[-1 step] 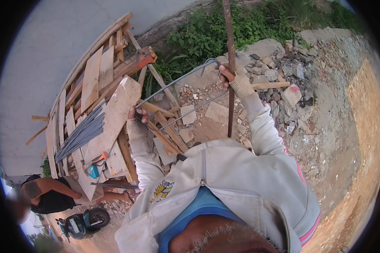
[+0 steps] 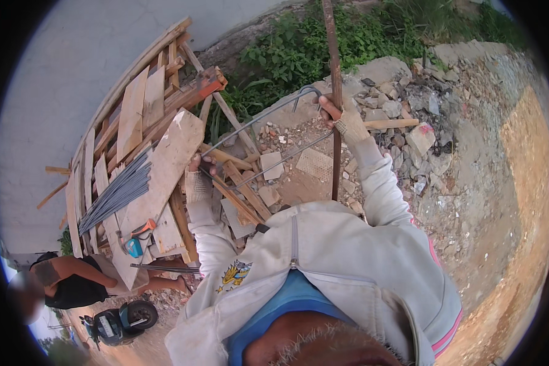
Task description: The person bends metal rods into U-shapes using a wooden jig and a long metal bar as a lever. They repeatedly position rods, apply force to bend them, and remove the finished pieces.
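Observation:
My left hand (image 2: 198,166), in a knitted sleeve or glove with bare fingers, grips the left end of a bent grey steel rod (image 2: 250,122) shaped into a long narrow loop. My right hand (image 2: 338,119), likewise covered to the fingers, is closed on an upright rusty brown pole (image 2: 332,61), beside the rod's hooked right end, which it also seems to hold. Left of my left hand, a pile of weathered boards (image 2: 131,110) carries a bundle of straight grey rods (image 2: 116,195) and an orange-and-teal tool (image 2: 134,244).
Rubble (image 2: 415,134) and broken tiles (image 2: 314,161) cover the ground ahead and right. Green weeds (image 2: 287,43) line a pale wall (image 2: 43,122). At lower left, another person (image 2: 73,280) is beside the boards, near a dark scooter (image 2: 122,323).
The pole and bent rod have shifted very slightly in my hands. Everything else looks the same.

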A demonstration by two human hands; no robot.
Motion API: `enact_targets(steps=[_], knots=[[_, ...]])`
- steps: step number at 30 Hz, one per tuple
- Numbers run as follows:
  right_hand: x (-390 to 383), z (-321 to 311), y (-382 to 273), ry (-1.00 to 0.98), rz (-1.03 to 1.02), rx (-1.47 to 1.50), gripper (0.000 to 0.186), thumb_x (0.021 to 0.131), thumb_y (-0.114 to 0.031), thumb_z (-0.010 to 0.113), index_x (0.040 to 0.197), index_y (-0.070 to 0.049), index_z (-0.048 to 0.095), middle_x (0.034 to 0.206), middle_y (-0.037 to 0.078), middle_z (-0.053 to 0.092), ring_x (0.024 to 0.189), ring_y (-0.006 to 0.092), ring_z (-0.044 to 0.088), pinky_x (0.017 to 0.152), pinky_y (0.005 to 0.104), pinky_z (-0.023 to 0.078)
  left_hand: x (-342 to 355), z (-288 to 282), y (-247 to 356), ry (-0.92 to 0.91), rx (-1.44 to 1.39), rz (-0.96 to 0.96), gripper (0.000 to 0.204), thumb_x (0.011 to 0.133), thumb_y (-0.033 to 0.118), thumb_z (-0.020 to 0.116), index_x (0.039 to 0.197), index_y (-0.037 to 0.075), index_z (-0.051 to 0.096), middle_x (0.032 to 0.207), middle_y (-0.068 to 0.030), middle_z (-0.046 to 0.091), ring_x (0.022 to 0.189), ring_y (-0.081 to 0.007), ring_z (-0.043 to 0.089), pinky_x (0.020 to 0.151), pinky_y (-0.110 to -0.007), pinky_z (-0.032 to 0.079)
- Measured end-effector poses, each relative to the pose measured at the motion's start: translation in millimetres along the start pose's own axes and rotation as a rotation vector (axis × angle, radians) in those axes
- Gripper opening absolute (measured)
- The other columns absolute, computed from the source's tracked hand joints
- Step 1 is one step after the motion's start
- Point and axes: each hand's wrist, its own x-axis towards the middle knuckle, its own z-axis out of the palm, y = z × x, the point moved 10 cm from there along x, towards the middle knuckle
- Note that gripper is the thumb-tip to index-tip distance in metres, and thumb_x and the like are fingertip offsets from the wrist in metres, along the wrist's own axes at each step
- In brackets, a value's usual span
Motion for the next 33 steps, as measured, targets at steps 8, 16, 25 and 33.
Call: enact_targets(steps=[8, 16, 25, 33], knots=[[-36, 47, -43, 0.095, -0.108, -0.223, 0.045, 0.095, -0.040, 0.077, 0.105, 0.002, 0.065, 0.071, -0.004, 0.053, 0.057, 0.0056, 0.048, 0.052, 0.0239, 0.039, 21, 168, 40, -0.170, 0.999, 0.412, 0.036, 0.098, 0.028, 0.071, 0.117, -0.002, 0.069, 0.098, -0.0133, 0.072, 0.087, -0.0190, 0.065, 0.079, -0.037, 0.051], [-63, 79, -89, 0.175, -0.147, -0.425, 0.045, 0.094, -0.042, 0.077, 0.105, 0.001, 0.071, 0.075, 0.001, 0.060, 0.069, 0.0111, 0.056, 0.062, 0.0308, 0.045, 42, 195, 74, -0.090, 0.829, 0.637, 0.024, 0.099, 0.026, 0.070, 0.095, 0.002, 0.071, 0.078, -0.0148, 0.067, 0.073, -0.0322, 0.063, 0.066, -0.040, 0.047], [-68, 90, -97, 0.274, -0.207, -0.524, 0.041, 0.095, -0.040, 0.077, 0.096, 0.000, 0.069, 0.067, -0.002, 0.055, 0.061, 0.0087, 0.050, 0.056, 0.0289, 0.040, 48, 157, 76, 0.077, 0.662, 0.512, 0.030, 0.100, 0.030, 0.071, 0.091, 0.001, 0.072, 0.068, -0.0131, 0.060, 0.064, -0.0253, 0.055, 0.061, -0.038, 0.044], [-62, 98, -79, 0.266, -0.153, -0.471, 0.041, 0.095, -0.041, 0.076, 0.095, -0.001, 0.069, 0.067, -0.003, 0.054, 0.061, 0.0070, 0.049, 0.055, 0.0269, 0.038, 62, 134, 58, 0.054, 0.666, 0.397, 0.034, 0.100, 0.031, 0.073, 0.100, -0.004, 0.072, 0.084, -0.0047, 0.061, 0.067, -0.0085, 0.059, 0.049, -0.025, 0.051]])
